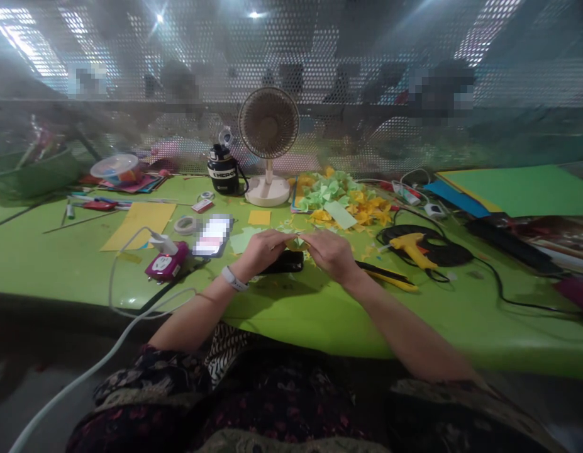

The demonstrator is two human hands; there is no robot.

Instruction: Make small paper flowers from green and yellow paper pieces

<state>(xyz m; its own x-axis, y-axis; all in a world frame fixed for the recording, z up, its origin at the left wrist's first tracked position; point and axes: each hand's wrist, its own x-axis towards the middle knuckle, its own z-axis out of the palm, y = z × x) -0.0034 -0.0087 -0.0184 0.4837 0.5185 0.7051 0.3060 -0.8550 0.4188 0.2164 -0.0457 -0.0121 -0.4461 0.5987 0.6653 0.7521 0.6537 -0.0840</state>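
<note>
My left hand (264,250), with a pale watch band on the wrist, and my right hand (333,253) meet over the green table. Their fingertips pinch a small yellow-green piece of paper (299,243), mostly hidden by the fingers. Below them lies a black object (287,262) whose kind I cannot make out. Just beyond are a light green paper sheet (244,240), a yellow paper square (260,218) and scattered scraps. A heap of folded green paper pieces (326,190) and yellow paper pieces (370,207) sits farther back. Right of my right hand rests a long yellow-and-black tool (390,277).
A yellow glue gun (414,250) lies on the right with its cord. On the left are a phone (212,236), a tape roll (187,224) and a purple power adapter (167,262) with a white cable. A fan (268,126) and black bottle (224,173) stand behind.
</note>
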